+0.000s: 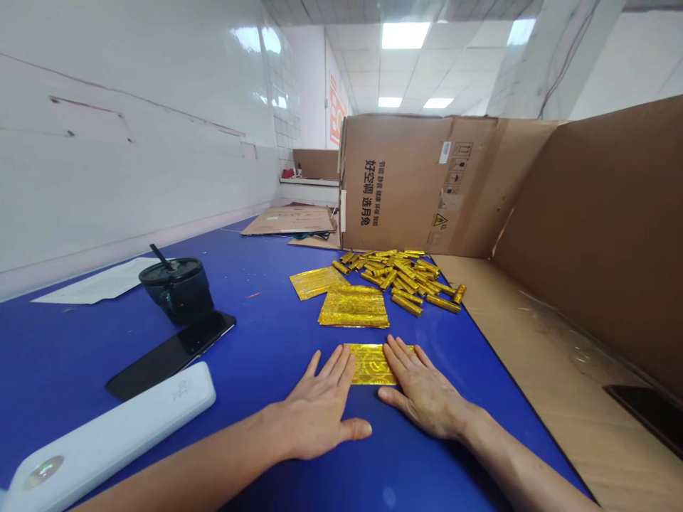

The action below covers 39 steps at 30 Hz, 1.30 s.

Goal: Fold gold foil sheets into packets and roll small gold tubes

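A sheet of shiny gold foil paper [368, 365] lies flat on the blue table just in front of me. My left hand [325, 405] rests at its left edge, fingers stretched out and thumb pointing right. Across the sheet's right part lies my right hand [421, 387], palm down with the fingers extended, hiding that end. Beyond them sits a stack of gold foil sheets [354, 307], overlapping another gold sheet [314, 282] behind it. A heap of rolled gold foil tubes [403, 274] is spread farther back to the right.
On the left stand a dark lidded mug [178, 291] with a straw, a black phone [171, 355] and a long white device [117, 437]. White paper [99, 283] lies by the wall. A large cardboard box [416, 192] closes off the back, and cardboard [512, 355] runs along the right edge.
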Each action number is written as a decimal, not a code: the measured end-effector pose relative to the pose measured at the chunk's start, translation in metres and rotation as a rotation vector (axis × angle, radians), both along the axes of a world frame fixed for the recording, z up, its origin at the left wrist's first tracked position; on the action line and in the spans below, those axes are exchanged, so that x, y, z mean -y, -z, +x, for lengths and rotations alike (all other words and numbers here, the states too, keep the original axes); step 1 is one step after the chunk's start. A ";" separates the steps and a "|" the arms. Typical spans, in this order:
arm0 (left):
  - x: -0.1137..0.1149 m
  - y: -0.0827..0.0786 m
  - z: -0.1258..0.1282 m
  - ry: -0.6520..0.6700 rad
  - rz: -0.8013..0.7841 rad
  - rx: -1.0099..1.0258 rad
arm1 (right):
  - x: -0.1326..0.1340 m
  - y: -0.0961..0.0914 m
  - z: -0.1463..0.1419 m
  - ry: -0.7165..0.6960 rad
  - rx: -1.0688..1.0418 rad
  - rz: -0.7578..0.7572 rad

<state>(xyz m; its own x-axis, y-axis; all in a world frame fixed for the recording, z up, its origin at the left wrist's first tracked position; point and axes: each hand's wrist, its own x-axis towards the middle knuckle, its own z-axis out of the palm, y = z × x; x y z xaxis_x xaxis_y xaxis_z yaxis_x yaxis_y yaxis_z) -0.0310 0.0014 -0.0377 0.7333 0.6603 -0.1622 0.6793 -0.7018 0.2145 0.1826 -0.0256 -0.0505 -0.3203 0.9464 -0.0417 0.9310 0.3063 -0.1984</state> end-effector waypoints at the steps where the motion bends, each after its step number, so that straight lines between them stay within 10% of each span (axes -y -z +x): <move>1: 0.000 -0.005 0.002 0.000 -0.031 -0.018 | 0.000 0.000 0.000 -0.003 0.000 -0.001; 10: -0.007 -0.013 0.066 0.207 0.002 0.144 | -0.001 -0.003 -0.001 -0.041 0.020 -0.031; 21: -0.017 0.005 0.035 0.122 0.054 0.055 | -0.001 0.000 0.004 0.032 0.012 -0.012; 31: -0.020 0.014 0.036 0.103 0.060 0.113 | -0.007 -0.025 0.014 0.438 0.187 -0.005; 39: -0.018 0.012 0.036 0.195 0.075 0.104 | 0.004 -0.022 -0.059 -0.046 -0.193 -0.083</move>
<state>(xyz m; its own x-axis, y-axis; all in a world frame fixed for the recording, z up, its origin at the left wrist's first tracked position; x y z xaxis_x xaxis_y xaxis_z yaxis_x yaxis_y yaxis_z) 0.0052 0.0194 -0.0499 0.8582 0.5121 -0.0345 0.5065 -0.8340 0.2189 0.1240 -0.0295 -0.0284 -0.3729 0.9264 -0.0522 0.8585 0.3231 -0.3983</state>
